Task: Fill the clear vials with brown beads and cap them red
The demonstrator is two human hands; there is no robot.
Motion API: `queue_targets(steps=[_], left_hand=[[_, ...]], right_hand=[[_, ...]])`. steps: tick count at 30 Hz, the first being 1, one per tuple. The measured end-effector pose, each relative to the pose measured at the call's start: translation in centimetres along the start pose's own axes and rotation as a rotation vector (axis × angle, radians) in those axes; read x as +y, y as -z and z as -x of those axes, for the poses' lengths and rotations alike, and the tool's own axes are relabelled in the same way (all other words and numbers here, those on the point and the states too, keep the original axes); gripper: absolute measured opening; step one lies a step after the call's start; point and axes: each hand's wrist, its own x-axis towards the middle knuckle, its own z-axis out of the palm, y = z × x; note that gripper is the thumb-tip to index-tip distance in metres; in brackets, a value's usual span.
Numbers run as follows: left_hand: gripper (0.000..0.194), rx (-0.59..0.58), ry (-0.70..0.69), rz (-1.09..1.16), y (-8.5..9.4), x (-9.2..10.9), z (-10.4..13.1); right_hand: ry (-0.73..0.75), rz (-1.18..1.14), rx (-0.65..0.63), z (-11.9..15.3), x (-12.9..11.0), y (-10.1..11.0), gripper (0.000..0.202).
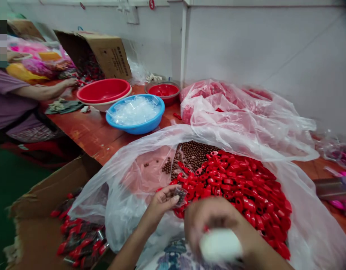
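Note:
My left hand (pixel 164 202) pinches a small clear packet (pixel 179 195) with dark bits inside, just above a heap of red plastic parts (pixel 246 195). My right hand (pixel 215 221) is blurred in front of me, next to the heap's near edge, and I cannot tell what its fingers hold; a white wristband (pixel 220 245) sits on that wrist. The red parts lie in an open clear plastic bag (pixel 128 176), with a pile of small brown beads (pixel 192 153) behind them.
A cardboard box (pixel 49 210) at lower left holds filled packets with red parts (pixel 83 240). On the wooden table (pixel 88 131) stand a blue basin (pixel 136 114) of clear bags, a red basin (pixel 104 91) and a small red bowl (pixel 163 91). A person in a purple sleeve (pixel 9 97) works at far left.

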Motion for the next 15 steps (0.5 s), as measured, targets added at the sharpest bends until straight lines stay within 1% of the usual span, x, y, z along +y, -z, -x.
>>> queue_targets(steps=[1,3,4,5,7,9,12,15], left_hand=[[0.045,0.013,-0.011,0.003,0.3,0.0,-0.1],[0.047,0.037,-0.025,0.008,0.8,-0.1,-0.2],[0.047,0.046,-0.025,0.009,1.0,-0.1,-0.3],[0.047,0.051,-0.024,0.011,1.1,-0.1,-0.3],[0.046,0.042,-0.019,0.011,1.3,-0.1,-0.4],[0.046,0.025,-0.017,0.006,1.4,0.0,-0.4],[0.044,0.021,-0.032,-0.006,1.5,0.1,-0.3],[0.043,0.022,-0.037,-0.010,1.4,0.1,-0.3]], right_hand=[[-0.067,0.173,0.104,-1.1,1.7,1.5,0.022],[-0.168,0.600,0.398,-3.3,5.6,4.3,0.016],[-0.232,0.814,0.486,-4.2,7.4,5.6,0.017],[-0.261,0.872,0.503,-4.9,9.1,6.6,0.016],[-0.276,0.915,0.508,-5.8,11.7,7.9,0.019],[-0.265,0.893,0.505,-6.0,13.1,8.5,0.025],[-0.227,0.799,0.543,-5.9,13.8,8.8,0.030],[-0.182,0.628,0.610,-5.1,13.4,8.8,0.030]])
